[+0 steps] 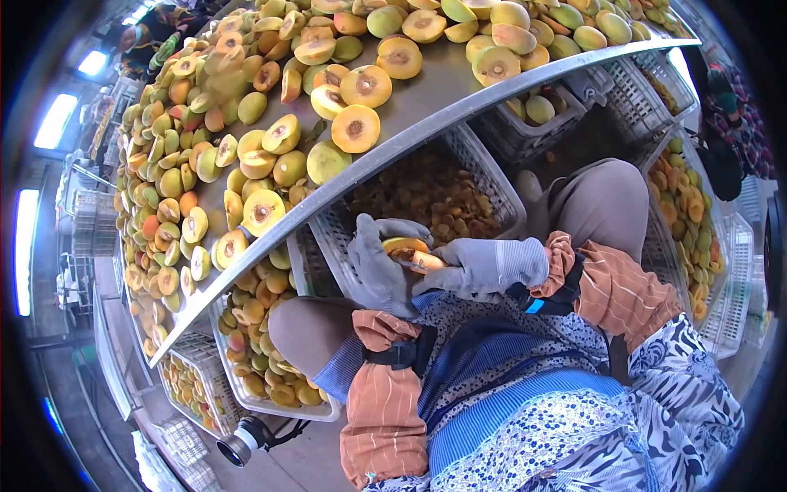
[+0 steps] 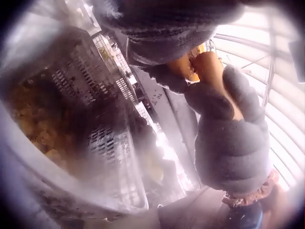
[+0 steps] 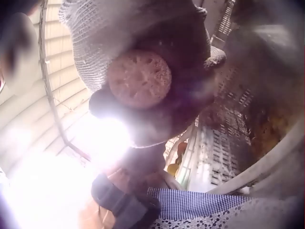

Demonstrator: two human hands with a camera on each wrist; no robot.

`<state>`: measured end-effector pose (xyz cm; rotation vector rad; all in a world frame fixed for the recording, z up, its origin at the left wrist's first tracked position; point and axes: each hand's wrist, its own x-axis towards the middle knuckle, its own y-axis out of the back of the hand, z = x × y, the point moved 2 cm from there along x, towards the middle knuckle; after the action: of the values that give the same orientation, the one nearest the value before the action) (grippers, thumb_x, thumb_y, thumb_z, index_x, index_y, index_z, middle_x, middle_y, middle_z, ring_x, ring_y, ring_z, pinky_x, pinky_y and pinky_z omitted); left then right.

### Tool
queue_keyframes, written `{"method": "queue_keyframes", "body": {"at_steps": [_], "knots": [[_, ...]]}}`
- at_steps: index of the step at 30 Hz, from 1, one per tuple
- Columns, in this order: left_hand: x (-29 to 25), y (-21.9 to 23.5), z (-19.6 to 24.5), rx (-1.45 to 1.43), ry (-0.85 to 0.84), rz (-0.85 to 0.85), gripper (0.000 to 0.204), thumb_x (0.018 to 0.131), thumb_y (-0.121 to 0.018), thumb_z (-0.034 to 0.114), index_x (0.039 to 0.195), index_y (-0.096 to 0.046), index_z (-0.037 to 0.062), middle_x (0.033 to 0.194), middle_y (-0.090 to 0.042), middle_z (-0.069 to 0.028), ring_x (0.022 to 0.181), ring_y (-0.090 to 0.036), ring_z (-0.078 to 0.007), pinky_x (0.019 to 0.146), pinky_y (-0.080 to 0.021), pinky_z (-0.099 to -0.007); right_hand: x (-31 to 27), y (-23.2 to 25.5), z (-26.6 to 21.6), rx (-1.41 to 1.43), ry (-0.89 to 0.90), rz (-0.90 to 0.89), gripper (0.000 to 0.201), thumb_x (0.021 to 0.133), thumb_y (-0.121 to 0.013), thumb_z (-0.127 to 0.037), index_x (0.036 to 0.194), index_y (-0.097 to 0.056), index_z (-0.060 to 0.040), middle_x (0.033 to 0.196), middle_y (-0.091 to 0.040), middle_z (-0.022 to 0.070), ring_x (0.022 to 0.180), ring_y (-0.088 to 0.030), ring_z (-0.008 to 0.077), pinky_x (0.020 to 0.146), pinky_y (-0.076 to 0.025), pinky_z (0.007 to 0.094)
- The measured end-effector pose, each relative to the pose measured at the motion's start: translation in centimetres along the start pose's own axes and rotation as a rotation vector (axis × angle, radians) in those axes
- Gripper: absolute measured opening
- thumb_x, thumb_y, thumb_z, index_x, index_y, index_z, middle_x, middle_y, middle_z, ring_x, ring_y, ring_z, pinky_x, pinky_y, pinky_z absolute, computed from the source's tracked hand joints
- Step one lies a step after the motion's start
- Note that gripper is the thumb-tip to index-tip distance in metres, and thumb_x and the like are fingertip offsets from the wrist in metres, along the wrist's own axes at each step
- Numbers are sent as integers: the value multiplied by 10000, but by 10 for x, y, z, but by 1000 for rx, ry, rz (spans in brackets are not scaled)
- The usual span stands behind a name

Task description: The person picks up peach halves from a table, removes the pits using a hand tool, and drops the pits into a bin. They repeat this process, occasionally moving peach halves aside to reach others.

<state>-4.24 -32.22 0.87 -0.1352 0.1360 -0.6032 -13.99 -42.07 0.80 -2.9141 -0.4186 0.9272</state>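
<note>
Both hands wear grey gloves and meet over a crate. In the head view my left hand [image 1: 377, 266] grips a fruit half [image 1: 403, 245], its cut side showing beside the tool. The fingers of my right hand [image 1: 488, 266] curl round a wooden-looking tool handle [image 1: 428, 261]. Seen from the left wrist, the right hand [image 2: 232, 148] holds the orange-brown handle [image 2: 212, 71] against the fruit [image 2: 183, 67], under the left hand [image 2: 176, 31]. The handle's round, pitted end [image 3: 139, 79] shows at the right hand [image 3: 183, 95] in the right wrist view; the tool's tip is hidden.
Halved fruit [image 1: 356, 129] lies heaped on a metal table [image 1: 434, 102] with a raised rim. Below the hands a grey crate [image 1: 507, 201] holds small brown-orange pieces. Crates of fruit stand at left [image 1: 316, 410] and right [image 1: 721, 271]. Knees flank the middle crate.
</note>
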Motion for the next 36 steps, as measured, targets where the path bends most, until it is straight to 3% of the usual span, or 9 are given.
{"method": "queue_keyframes", "body": {"at_steps": [6, 11, 17, 21, 23, 24, 28, 32, 36], "knots": [[-9, -12, 11, -216, 162, 205, 433, 896, -317, 363, 640, -463, 46, 604, -538, -136, 512, -526, -213, 485, -445, -283, -2, -3, -4, 7, -20, -20, 424, 833, -479, -443, 857, -481, -19, 531, -453, 17, 358, -453, 106, 331, -372, 235], [-5, -12, -1, -522, 169, -91, 407, 884, -354, 359, 623, -440, 58, 581, -520, -132, 478, -487, -202, 453, -414, -276, -9, -8, -10, 86, -77, -11, 397, 820, -491, -444, 772, -495, -50, 511, -442, -5, 346, -419, 96, 319, -347, 223], [2, -18, 14, -205, 22, -83, 619, 880, -224, 522, 701, -539, 20, 669, -562, -136, 578, -522, -191, 546, -423, -259, -21, -2, -8, 522, -25, -354, 337, 853, -453, -364, 637, -419, -108, 472, -367, -38, 324, -308, 56, 296, -251, 196], [13, -4, 20, -160, -101, 156, 614, 895, -185, 506, 754, -526, 14, 700, -576, -112, 605, -554, -192, 537, -461, -255, -25, 31, -2, 736, -25, -122, 301, 842, -450, -310, 690, -483, -51, 496, -452, 35, 343, -407, 144, 330, -324, 261], [8, 3, 35, -158, -144, 212, 605, 896, -185, 503, 792, -521, 10, 722, -581, -110, 620, -560, -196, 552, -467, -255, 10, 52, 43, -842, 372, 735, 330, 811, -489, -325, 834, -531, 1, 656, -577, 153, 517, -551, 294, 493, -429, 350], [1, 10, 50, -119, -170, 272, 582, 896, -201, 498, 862, -509, 6, 736, -582, -104, 623, -562, -195, 569, -471, -250, -5, 45, 21, -783, -65, 743, 377, 784, -524, -329, 944, -529, 12, 802, -591, 209, 730, -572, 366, 643, -433, 391], [-62, 88, 56, 1286, -405, 1136, 496, 906, -282, 431, 1070, -451, -6, 799, -589, -85, 648, -567, -192, 598, -465, -228, -3, 31, 13, -399, -12, 557, 369, 781, -529, -333, 904, -544, 14, 788, -588, 215, 739, -568, 357, 638, -429, 386], [-62, 236, 88, 246, -155, 683, 386, 795, -555, 156, 1153, -473, 37, 956, -579, -116, 775, -564, -176, 722, -445, -295, 5, 18, 17, -709, 118, 515, 400, 802, -500, -365, 909, -530, 19, 811, -585, 226, 769, -557, 381, 673, -422, 407], [-41, 256, 115, 851, -284, 773, 255, 773, -579, 136, 997, -564, 15, 868, -593, -82, 743, -535, -139, 700, -429, -260, 11, 8, 1, -746, 39, 389, 410, 816, -480, -377, 934, -517, 14, 811, -584, 231, 779, -551, 392, 685, -423, 416]]}}
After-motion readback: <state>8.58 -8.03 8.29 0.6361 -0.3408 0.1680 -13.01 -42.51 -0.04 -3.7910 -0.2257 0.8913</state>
